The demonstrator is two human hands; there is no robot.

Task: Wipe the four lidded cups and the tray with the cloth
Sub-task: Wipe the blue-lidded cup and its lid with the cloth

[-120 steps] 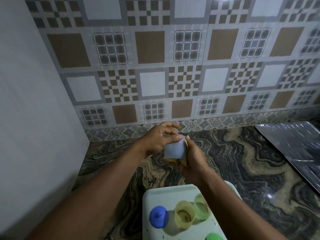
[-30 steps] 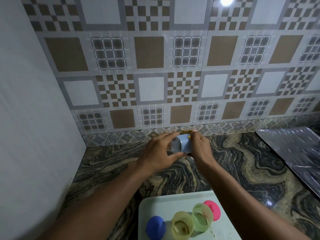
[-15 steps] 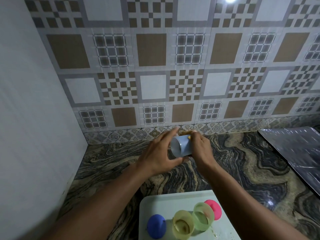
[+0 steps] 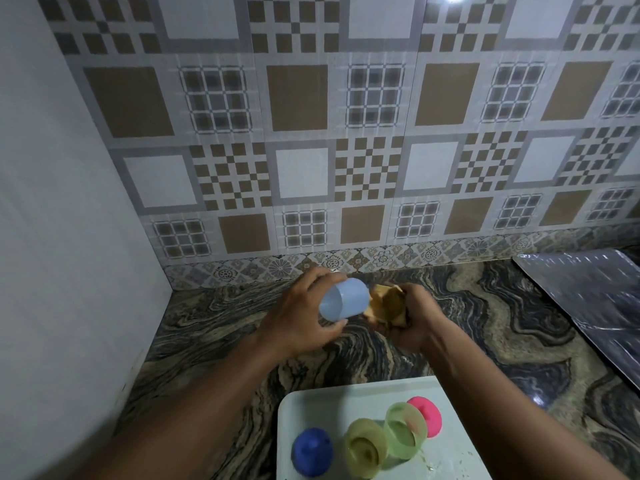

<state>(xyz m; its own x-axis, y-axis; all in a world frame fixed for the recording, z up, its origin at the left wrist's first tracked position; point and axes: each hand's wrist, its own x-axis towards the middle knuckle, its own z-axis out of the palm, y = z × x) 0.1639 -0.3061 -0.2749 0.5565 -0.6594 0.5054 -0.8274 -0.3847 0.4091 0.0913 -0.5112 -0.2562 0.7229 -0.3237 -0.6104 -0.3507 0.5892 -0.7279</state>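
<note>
Left hand (image 4: 298, 320) grips blue cup (image 4: 344, 299), right hand (image 4: 412, 323) bunches cloth (image 4: 384, 304) at cup's 3 o'clock, touching it — tray (image 4: 329, 407) at 6 o'clock.

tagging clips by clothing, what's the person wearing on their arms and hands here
Both forearms are bare to the frame edge, with no sleeve in view. The left hand and right hand have no gloves, and no watch, bracelet or ring shows.

You have nothing to read here: the pale blue plastic cup (image 4: 343, 299), the white plastic tray (image 4: 311, 407) and the patterned wall tiles (image 4: 298, 98) carry no words, numbers or brands.
</note>
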